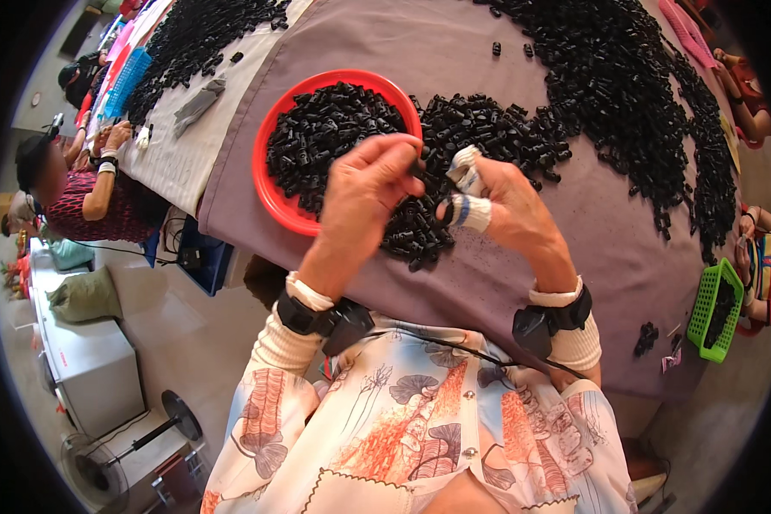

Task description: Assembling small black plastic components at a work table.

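My left hand point(370, 182) is over the right side of a red round basin point(265, 184), pinching a small black plastic part point(417, 168) between thumb and fingertips. To its right, my right hand point(512, 201) is curled, its thumb and forefinger wrapped in white cloth bands with blue marks. Something dark shows at the thumb tip; what those fingers hold cannot be made out. Similar black parts point(334, 116) fill the basin. A loose heap of black parts point(497, 128) lies on the cloth beside it, running behind and below my hands.
A mauve cloth point(360, 43) covers the table. A larger pile of black parts point(608, 86) spreads at the far right. Near the right edge stands a green basket point(716, 308). Another person point(94, 184) works at the left, close to a blue basket point(128, 81). More people sit along the right.
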`<state>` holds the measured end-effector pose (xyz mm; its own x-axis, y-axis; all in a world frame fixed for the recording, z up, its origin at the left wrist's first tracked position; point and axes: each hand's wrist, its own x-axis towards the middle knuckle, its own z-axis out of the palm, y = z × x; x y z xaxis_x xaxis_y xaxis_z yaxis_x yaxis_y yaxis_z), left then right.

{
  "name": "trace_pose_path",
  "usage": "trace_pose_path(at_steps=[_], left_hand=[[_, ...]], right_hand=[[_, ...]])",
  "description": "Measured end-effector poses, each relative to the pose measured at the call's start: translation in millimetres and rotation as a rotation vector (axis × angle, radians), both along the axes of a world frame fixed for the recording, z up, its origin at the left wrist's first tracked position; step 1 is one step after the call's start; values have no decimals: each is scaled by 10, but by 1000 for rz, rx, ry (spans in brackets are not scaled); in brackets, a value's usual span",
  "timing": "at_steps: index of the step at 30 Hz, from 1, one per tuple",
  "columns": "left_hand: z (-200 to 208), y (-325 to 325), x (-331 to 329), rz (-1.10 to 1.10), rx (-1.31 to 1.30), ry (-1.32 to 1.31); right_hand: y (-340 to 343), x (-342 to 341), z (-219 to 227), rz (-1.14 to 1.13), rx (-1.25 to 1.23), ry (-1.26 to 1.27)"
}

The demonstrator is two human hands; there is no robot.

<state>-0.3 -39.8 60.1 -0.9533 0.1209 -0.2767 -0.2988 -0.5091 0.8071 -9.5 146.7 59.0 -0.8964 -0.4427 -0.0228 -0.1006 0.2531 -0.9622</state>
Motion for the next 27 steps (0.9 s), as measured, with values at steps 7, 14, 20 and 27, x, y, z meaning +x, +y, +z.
trace_pose_path(at_steps=[7, 14, 20, 27], left_hand=[[-49, -539, -189, 240, -932, 411], [-395, 478, -111, -243, -1120, 682], [-667, 762, -124, -306, -1346, 691], [-718, 803, -132, -361, -1355, 738]], right_hand=[[456, 19, 85, -269, -139, -155], [607, 119, 68, -379, -105, -152], [704, 203, 47, -432, -145, -156], [723, 175, -56, -417, -105, -186]])
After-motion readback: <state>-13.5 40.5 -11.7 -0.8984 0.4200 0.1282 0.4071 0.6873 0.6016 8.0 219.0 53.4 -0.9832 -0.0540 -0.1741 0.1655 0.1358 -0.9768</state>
